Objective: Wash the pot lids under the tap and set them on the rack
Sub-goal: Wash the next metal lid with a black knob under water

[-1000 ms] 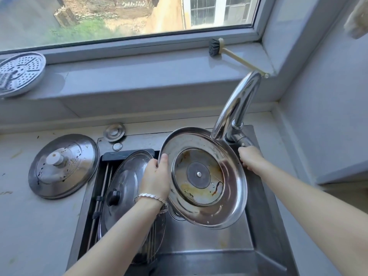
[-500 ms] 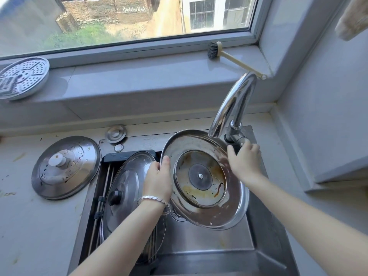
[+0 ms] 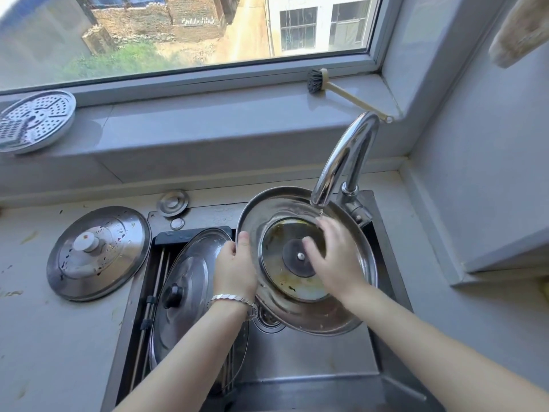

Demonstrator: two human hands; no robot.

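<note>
L hand [image 3: 236, 272] grips lid [image 3: 341, 319] by its left rim, under tap [image 3: 344, 162]; R hand [image 3: 335, 260] flat, open on underside. Steel, stiff, likely slick wet: hold by rim.

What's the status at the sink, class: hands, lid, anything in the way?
Left hand grips stained round steel lid by its rim. Right hand flat on its underside. Curved chrome tap directly above; no obstruction.

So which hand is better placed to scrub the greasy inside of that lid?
The right hand: it lies open on the lid's stained underside beneath the tap. The left hand is clamped on the rim, holding the lid up.
</note>
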